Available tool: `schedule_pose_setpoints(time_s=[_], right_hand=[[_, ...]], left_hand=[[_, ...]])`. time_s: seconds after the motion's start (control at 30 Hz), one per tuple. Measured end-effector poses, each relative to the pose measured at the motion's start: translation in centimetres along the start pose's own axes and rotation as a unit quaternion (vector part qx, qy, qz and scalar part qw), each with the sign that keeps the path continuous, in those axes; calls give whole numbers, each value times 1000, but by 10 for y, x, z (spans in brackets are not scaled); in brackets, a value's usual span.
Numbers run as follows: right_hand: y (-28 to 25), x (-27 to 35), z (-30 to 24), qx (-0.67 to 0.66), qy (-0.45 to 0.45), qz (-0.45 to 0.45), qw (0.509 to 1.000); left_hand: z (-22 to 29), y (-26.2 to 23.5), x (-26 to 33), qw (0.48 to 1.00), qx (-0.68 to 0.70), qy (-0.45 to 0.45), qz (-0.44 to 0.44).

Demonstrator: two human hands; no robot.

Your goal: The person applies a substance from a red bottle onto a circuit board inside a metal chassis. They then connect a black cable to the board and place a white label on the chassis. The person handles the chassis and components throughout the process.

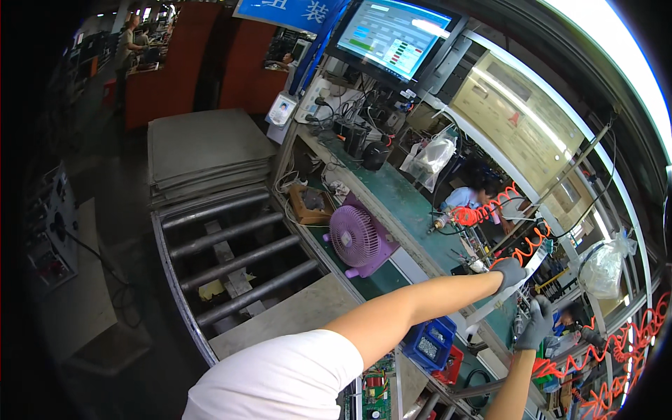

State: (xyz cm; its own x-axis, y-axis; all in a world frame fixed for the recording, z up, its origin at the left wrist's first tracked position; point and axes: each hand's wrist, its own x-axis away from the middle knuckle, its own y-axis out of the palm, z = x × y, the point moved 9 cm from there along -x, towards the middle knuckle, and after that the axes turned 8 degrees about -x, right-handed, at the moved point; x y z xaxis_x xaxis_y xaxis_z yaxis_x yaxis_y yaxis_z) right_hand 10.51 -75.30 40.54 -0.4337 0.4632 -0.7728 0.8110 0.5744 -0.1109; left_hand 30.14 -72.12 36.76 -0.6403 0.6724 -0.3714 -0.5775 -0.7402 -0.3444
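My left arm, in a white sleeve, reaches across to the bench at the right. My left hand [511,274], in a grey glove, is closed at the edge of a long pale flat strip [495,302] that slants up to the right. Its fingertips are partly hidden. Below and to the right, my right hand [535,327], also grey-gloved, is raised with its fingers pointing up and slightly apart. Nothing shows in it. Orange coiled air hoses [530,245] hang just beyond my left hand.
A purple fan [353,236] stands left of the green bench [392,185]. A blue bin of small hardware [428,344] and a green circuit board [378,388] lie near me. Rollers [231,269] run at left; a monitor [392,38] hangs above. People sit beyond the bench.
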Motion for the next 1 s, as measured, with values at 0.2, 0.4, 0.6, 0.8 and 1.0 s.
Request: schedule_pose_setpoints(time_s=[0.2,0.4,0.6,0.8,1.0], right_hand=[[-22,56,77,-200,290,24,935],[32,124,172,-314,458,-38,831],[120,179,226,-367,582,68,723],[201,198,294,-491,596,160,615],[230,181,263,-555,542,303,554]], left_hand=[[-32,-39,120,999,-35,-13,6],[-60,-21,272,936,-253,158,-189],[-129,-85,352,873,-479,88,-21],[-147,-97,356,886,-462,41,-8],[-145,-98,353,888,-454,74,11]])
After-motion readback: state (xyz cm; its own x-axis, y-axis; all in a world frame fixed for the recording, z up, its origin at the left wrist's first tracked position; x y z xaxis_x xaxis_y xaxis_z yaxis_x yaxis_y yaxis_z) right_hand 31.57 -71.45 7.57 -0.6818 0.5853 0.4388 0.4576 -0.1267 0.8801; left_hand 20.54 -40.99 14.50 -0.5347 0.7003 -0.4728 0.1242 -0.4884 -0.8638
